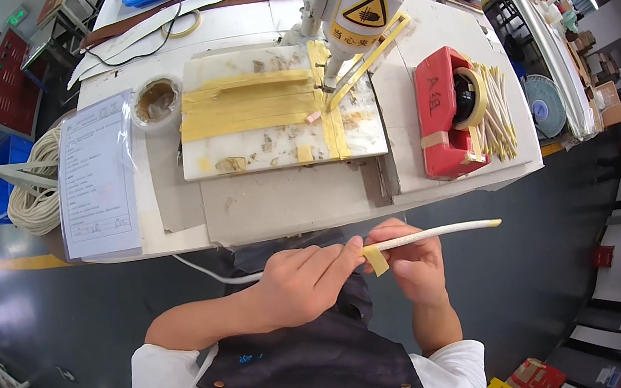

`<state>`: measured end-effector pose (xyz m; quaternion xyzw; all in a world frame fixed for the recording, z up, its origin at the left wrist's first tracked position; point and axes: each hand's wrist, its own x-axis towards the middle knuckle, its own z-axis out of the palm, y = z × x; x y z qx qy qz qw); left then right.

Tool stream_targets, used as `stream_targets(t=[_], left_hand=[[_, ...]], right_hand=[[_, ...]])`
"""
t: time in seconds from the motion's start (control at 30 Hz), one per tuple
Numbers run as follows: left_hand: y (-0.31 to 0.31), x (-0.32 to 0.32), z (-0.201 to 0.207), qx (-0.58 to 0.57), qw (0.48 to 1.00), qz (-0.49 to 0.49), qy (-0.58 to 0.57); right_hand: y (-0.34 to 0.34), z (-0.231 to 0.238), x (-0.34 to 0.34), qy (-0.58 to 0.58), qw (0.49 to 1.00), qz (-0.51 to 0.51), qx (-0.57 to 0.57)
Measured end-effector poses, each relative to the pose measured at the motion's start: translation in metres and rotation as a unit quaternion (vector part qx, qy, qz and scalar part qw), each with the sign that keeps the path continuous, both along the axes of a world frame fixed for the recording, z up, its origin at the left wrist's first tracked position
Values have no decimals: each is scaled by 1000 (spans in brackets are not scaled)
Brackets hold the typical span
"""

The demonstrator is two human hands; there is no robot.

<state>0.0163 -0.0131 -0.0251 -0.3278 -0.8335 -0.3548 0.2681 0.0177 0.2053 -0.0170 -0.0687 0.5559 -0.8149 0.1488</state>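
A white cord (446, 230) runs between my two hands, in front of the table's near edge. Its free end, tipped in yellow, points right, and its other stretch trails off to the left behind my left wrist. My left hand (300, 283) is closed round the cord, thumb along it. A short yellow tape strip (375, 260) sticks to the cord between my hands and hangs down. My right hand (416, 262) grips the cord just right of the tape, with its fingers behind it; part of that grip is hidden.
A machine head (358, 8) with a warning label stands over a white board (255, 150) covered in yellow tape. To its right is a red tape dispenser (440, 112) beside several short cord pieces (496, 112). A printed sheet (98, 179), tape roll (156, 103) and cord coil (35, 201) lie left.
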Motion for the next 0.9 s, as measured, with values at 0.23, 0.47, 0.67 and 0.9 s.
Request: stream_targets(t=[0.23, 0.47, 0.67, 0.9], left_hand=[[-12, -3, 6, -124, 989, 10, 82], [-1, 2, -6, -50, 993, -40, -104], [-4, -9, 6, 315, 539, -228, -747], [2, 4, 12, 276, 749, -139, -587]], right_hand=[[0, 8, -4, -21, 996, 25, 87], [6, 9, -18, 230, 915, 13, 330], [17, -2, -36, 398, 861, 37, 313], [-3, -20, -35, 301, 931, -105, 180]])
